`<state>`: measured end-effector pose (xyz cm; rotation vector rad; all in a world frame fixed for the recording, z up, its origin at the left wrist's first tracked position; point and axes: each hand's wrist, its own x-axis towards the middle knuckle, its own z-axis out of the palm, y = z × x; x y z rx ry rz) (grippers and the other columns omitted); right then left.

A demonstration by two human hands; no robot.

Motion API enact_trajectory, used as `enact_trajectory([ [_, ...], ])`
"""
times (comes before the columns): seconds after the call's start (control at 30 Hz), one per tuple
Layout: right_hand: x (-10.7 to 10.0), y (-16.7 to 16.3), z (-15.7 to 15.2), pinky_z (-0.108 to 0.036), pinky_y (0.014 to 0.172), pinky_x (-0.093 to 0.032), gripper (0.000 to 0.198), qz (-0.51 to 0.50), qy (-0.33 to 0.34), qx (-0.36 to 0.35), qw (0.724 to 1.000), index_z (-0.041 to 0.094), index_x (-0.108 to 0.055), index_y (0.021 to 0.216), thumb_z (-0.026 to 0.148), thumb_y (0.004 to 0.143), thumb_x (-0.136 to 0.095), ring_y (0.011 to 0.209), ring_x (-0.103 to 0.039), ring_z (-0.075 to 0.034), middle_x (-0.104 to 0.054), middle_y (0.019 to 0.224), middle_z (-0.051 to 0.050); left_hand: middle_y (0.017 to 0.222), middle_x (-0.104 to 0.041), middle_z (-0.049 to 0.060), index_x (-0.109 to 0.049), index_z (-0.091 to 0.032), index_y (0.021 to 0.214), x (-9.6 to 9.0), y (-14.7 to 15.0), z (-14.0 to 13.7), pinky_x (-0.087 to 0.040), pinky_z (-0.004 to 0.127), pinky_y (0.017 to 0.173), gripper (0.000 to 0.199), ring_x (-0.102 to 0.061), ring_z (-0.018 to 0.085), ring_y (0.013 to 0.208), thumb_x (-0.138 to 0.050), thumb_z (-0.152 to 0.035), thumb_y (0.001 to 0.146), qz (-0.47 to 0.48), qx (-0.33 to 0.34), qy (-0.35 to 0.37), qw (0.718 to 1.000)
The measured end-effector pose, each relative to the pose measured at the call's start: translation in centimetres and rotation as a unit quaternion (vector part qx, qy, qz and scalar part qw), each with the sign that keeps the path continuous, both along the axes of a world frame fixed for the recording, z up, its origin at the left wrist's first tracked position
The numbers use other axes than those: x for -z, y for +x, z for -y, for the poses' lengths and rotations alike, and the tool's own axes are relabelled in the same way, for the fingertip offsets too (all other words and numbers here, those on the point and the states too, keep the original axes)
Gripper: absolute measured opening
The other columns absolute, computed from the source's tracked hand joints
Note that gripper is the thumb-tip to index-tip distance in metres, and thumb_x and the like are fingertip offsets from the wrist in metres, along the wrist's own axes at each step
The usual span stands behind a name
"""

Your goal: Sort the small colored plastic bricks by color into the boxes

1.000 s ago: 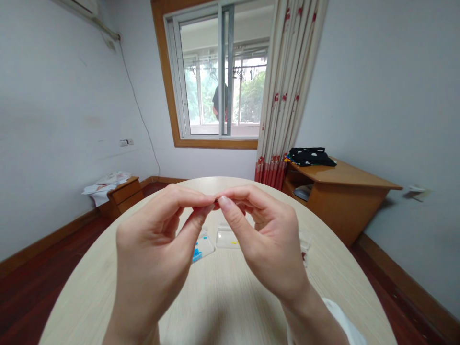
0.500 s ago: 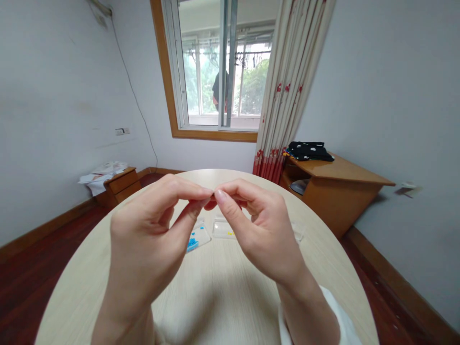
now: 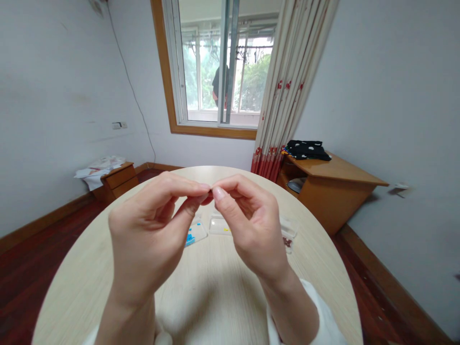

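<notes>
Two-handed fingertip work above a round pale table [image 3: 208, 297]. The left hand [image 3: 147, 230] and right hand [image 3: 255, 225] meet tip to tip, thumbs and forefingers apparently pinching a small dark piece [image 3: 211, 190], mostly hidden between them and held clear of the surface. Whether it is one part or several joined cannot be told. The handling appears unfinished, since the piece is not set down. Blue pieces [image 3: 190, 238], yellow pieces [image 3: 226, 229] and brown pieces [image 3: 287, 242] lie unused in clear trays [image 3: 215, 224] beyond the hands.
</notes>
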<state>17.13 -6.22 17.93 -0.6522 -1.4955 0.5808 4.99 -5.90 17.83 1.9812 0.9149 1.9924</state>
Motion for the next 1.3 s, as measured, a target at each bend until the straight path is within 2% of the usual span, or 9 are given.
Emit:
enact_trajectory([
  [0.47, 0.1, -0.16, -0.13, -0.022, 0.062, -0.049, 0.017, 0.004, 0.004, 0.008, 1.0, 0.02, -0.059, 0.077, 0.031, 0.086, -0.05, 0.07, -0.059, -0.011, -0.061, 0.074, 0.0, 0.074, -0.065, 0.001, -0.068, -0.024, 0.075, 0.14, 0.26, -0.15, -0.054, 0.029, 0.066, 0.005, -0.062, 0.014, 0.071, -0.065, -0.021, 0.078, 0.021, 0.004, 0.015, 1.0],
  [0.7, 0.11, -0.34, -0.15, -0.022, 0.061, -0.05, 0.017, -0.004, -0.01, -0.001, 1.0, 0.02, -0.059, 0.079, 0.034, 0.086, -0.052, 0.069, -0.058, -0.011, -0.06, 0.074, 0.0, 0.073, -0.065, 0.002, -0.067, -0.024, 0.075, 0.25, 0.35, -0.12, -0.055, 0.031, 0.065, 0.004, -0.063, 0.016, 0.073, -0.065, -0.025, 0.078, 0.026, -0.026, 0.001, 0.999],
  [1.03, 0.17, -0.31, -0.26, -0.021, 0.061, -0.049, 0.017, 0.0, 0.003, -0.003, 1.0, 0.02, -0.059, 0.081, 0.035, 0.087, -0.052, 0.069, -0.058, -0.011, -0.059, 0.075, 0.0, 0.071, -0.064, 0.001, -0.067, -0.022, 0.075, 0.22, 0.49, -0.34, -0.055, 0.028, 0.064, 0.005, -0.063, 0.015, 0.071, -0.065, -0.024, 0.078, 0.024, -0.026, 0.016, 0.999],
  [1.3, 0.23, -0.53, -0.19, -0.021, 0.058, -0.047, 0.013, -0.016, 0.005, -0.01, 1.0, 0.02, -0.058, 0.08, 0.029, 0.086, -0.053, 0.066, -0.056, -0.01, -0.057, 0.071, 0.001, 0.072, -0.065, 0.0, -0.067, -0.022, 0.076, 0.17, 0.47, -0.08, -0.055, 0.026, 0.064, 0.003, -0.063, 0.013, 0.069, -0.064, -0.021, 0.079, 0.024, -0.03, 0.018, 0.999],
])
